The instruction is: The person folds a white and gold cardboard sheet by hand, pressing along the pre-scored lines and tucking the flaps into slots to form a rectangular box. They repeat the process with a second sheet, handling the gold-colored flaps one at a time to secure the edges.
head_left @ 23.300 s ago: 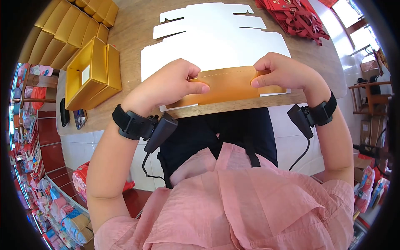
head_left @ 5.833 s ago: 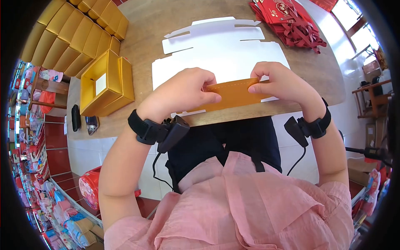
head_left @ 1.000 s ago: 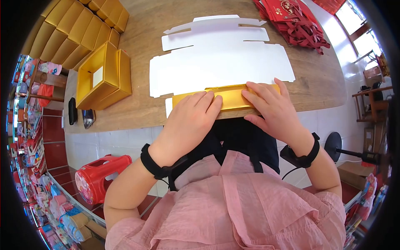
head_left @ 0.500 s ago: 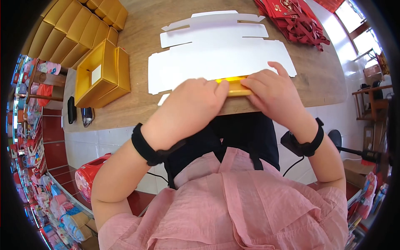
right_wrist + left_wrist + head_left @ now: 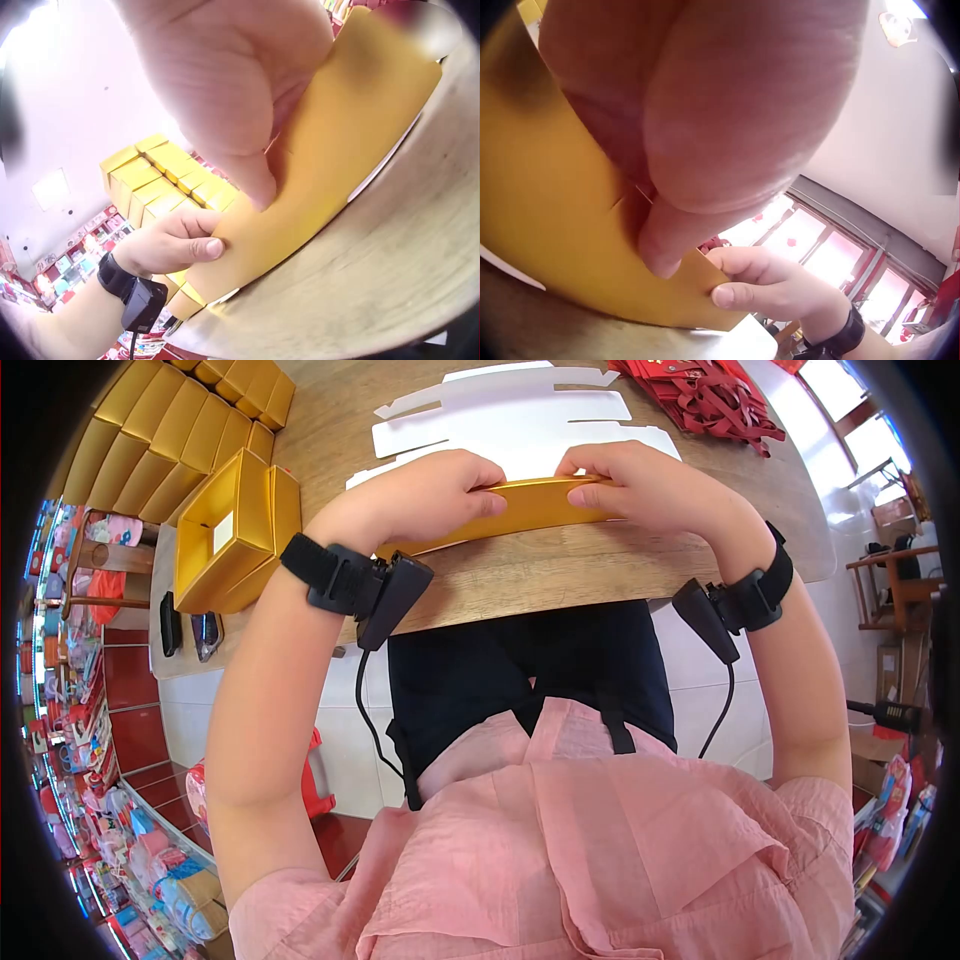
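Note:
A die-cut cardboard sheet, white inside (image 5: 520,435) and gold outside, lies on the wooden table. Its near gold panel (image 5: 535,505) stands bent up toward the person. My left hand (image 5: 440,495) pinches the panel's upper edge, thumb on the gold face and fingers behind it. Further right along that edge, my right hand (image 5: 650,485) pinches it the same way. In the left wrist view the left thumb (image 5: 664,240) presses flat on the gold face. The right wrist view shows the right thumb (image 5: 255,180) on the panel too; the fingers behind are hidden.
An assembled gold box (image 5: 235,540) stands open-topped at the left, before stacked gold boxes (image 5: 150,445). Red bags (image 5: 700,400) with ribbon handles lie at the back right. A dark case (image 5: 171,625) sits near the left table edge.
Both hands have gone from pressing the folded gold strip near the table edge to pinching the raised panel's edge. The cardboard has moved away from the body, and the gold face now shows.

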Available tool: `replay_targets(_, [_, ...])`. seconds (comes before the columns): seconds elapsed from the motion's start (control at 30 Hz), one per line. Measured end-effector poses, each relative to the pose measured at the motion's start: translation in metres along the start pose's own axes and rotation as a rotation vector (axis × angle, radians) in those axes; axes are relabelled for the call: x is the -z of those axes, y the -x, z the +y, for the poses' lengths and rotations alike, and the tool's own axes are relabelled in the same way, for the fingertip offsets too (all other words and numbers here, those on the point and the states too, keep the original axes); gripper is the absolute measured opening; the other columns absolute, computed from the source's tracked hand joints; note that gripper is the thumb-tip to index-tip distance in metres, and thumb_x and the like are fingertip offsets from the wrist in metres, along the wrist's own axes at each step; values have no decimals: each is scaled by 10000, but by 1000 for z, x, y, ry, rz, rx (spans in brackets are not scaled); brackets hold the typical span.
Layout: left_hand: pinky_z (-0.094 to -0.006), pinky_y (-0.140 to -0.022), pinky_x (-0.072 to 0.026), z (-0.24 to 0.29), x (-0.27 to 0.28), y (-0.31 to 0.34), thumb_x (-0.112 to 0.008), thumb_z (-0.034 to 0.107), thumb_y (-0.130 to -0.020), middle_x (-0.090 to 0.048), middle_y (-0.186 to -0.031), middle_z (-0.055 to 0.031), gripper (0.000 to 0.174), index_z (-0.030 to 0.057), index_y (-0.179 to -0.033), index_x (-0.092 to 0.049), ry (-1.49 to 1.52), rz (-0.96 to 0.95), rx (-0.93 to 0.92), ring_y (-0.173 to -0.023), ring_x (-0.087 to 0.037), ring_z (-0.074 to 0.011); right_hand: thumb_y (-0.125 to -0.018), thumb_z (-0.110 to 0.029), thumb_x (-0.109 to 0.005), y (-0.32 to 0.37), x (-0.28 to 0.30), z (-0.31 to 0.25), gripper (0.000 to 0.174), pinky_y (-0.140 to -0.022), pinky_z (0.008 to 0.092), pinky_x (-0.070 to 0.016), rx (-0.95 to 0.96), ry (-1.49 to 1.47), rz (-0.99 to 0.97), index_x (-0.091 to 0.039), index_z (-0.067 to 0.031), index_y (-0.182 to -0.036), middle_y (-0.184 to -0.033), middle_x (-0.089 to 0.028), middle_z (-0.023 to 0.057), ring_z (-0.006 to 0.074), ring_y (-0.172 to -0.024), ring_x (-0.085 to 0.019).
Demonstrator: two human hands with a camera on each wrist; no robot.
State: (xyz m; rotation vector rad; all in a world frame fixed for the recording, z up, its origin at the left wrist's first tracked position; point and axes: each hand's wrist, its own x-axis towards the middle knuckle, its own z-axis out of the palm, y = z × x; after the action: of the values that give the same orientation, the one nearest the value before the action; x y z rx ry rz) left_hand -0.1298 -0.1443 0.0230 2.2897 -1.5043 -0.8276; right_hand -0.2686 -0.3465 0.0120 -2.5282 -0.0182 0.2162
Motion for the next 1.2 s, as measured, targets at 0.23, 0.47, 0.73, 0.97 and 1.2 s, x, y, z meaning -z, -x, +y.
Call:
replay_targets(0.23, [-337, -731, -464, -10, -1, -10, -610, 247, -976, -615, -840, -84, 262, 2, -1067, -617, 13, -29, 103, -778, -552, -195, -913, -231, -650, -13, -12, 14, 277, -812, 368, -485, 126, 286, 175, -627, -96, -1154, -893, -662, 93, 260, -883, -629])
replay_targets(0.47, [-353, -750, -481, -19, -16, -11, -733, 244, -875, -630, -879, -124, 367, 8, -1102, -567, -139, 178, -29, -820, -598, -247, -840, -292, -717, -10, -23, 26, 486, -927, 414, -443, 161, 441, 293, -594, -135, -1282, -1066, -609, 97, 288, -1053, -574])
replay_targets(0.73, [-358, -757, -483, -16, -17, -11, -747, 255, -851, -633, -905, -137, 391, 9, -1084, -552, -187, 187, -2, -833, -607, -263, -818, -282, -737, -12, -26, 28, 559, -963, 425, -428, 136, 430, 283, -563, -149, -1332, -1132, -592, 101, 289, -1119, -552])
replay_targets(0.97, [-363, -754, -485, -18, -20, -9, -743, 227, -843, -635, -905, -145, 378, -1, -1089, -567, -155, 215, -21, -823, -609, -276, -859, -288, -701, -7, -26, 21, 477, -937, 443, -413, 114, 437, 271, -568, -146, -1294, -1115, -606, 76, 274, -1097, -558])
replay_targets(1.2, [-360, -769, -480, -20, -17, 21, -733, 21, -786, -573, -930, -105, 223, 41, -999, -672, -198, 599, -346, -897, -572, -268, -898, -233, -670, 36, 13, 17, 363, -1059, 443, -360, 233, 316, 603, -624, -83, -1226, -1223, -621, 107, 286, -1218, -525])
